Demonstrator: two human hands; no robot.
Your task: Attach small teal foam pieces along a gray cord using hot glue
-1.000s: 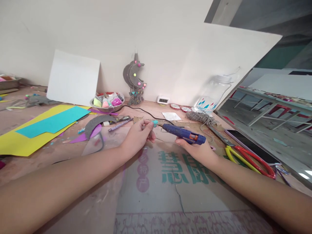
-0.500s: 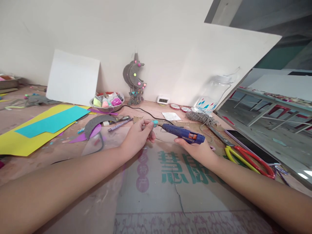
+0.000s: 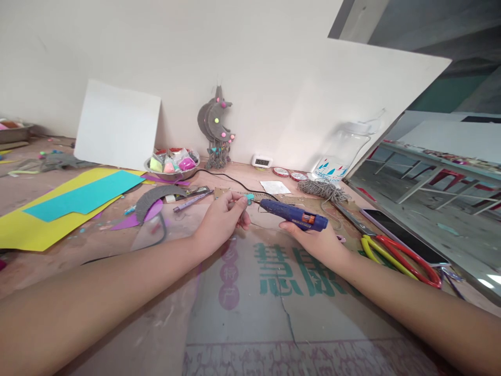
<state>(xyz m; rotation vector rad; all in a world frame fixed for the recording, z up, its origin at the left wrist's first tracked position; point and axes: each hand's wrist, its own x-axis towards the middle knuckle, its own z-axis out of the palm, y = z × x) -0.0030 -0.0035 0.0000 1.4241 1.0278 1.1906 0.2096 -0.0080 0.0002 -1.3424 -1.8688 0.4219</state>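
My left hand (image 3: 222, 218) is closed in a pinch on a small teal pom-pom (image 3: 249, 197), held just above the table. My right hand (image 3: 313, 241) is wrapped round a blue hot glue gun (image 3: 294, 214), whose nozzle points left and touches or nearly touches the pom-pom. A black cord (image 3: 227, 177) runs back from the gun area toward the wall. Both hands hover over a clear plastic sheet with green and red print (image 3: 282, 277).
Yellow and teal felt sheets (image 3: 70, 201) lie at left, a grey felt crescent (image 3: 156, 196) beside them. A metal bowl of pom-poms (image 3: 171, 166) and a grey moon ornament (image 3: 216, 128) stand at the back. Grey yarn (image 3: 323, 189), scissors (image 3: 395, 253), a phone (image 3: 403, 235) and a plastic jar (image 3: 344, 151) sit right.
The glue gun's nozzle has crept slightly left toward the pom-pom. Both hands otherwise stay in place.
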